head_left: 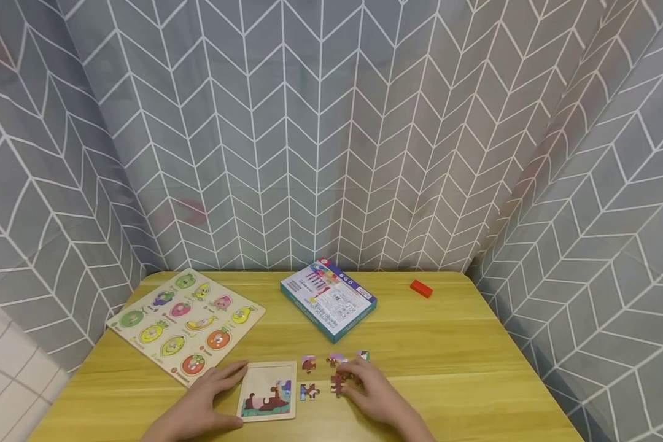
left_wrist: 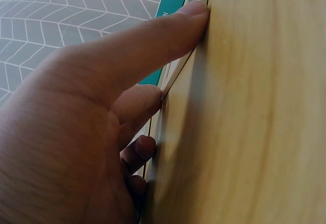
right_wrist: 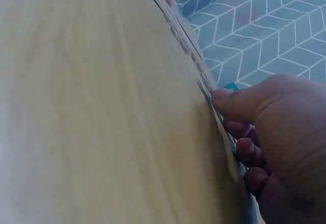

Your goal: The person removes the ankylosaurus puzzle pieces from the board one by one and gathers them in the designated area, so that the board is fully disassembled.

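Observation:
A square wooden puzzle tray (head_left: 267, 419) lies on the table, its lower part filled with joined jigsaw pieces showing a brown animal on green. My left hand (head_left: 201, 399) holds the tray along its left side, thumb near the lower corner and fingers near the upper one. To the right of the tray, my right hand (head_left: 372, 393) pinches a brown jigsaw piece (head_left: 337, 385) at table level; the fingers partly cover it. Around it lie loose pieces: a brown-and-purple piece (head_left: 308, 363), a brown-and-white piece (head_left: 309, 391) and others near the fingertips.
A wooden fruit puzzle board (head_left: 188, 326) lies at the left, its near corner close to my left hand. Farther back sits a teal-edged box (head_left: 328, 299), with a red block (head_left: 422, 288) to its right. Patterned curtains (head_left: 320, 135) enclose the yellow wooden table (head_left: 464, 368).

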The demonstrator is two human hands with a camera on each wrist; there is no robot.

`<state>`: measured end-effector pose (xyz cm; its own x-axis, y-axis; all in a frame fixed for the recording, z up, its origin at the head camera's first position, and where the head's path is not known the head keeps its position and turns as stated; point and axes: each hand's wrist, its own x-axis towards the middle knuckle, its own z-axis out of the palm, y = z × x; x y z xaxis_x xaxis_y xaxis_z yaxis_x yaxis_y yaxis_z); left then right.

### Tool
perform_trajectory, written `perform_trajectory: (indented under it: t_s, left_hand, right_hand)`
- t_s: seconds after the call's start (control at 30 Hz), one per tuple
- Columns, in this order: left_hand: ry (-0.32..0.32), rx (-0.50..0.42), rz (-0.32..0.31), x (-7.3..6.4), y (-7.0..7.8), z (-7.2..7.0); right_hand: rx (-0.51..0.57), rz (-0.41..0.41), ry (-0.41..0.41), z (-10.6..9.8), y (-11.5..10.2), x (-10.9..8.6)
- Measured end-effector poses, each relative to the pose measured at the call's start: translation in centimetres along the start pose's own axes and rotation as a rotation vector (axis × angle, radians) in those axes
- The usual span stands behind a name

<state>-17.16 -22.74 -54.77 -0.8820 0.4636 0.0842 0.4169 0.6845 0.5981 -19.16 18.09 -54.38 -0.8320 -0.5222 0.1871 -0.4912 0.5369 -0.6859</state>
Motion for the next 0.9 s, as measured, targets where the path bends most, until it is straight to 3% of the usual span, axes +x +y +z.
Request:
perform_trajectory:
  t_s: [0.9]
  left_hand:
    - [-0.03, -0.052, 0.01, 0.08, -0.2, -0.2]
  right_hand:
    - [0.014, 0.035, 0.004, 0.12, -0.19, -0.2]
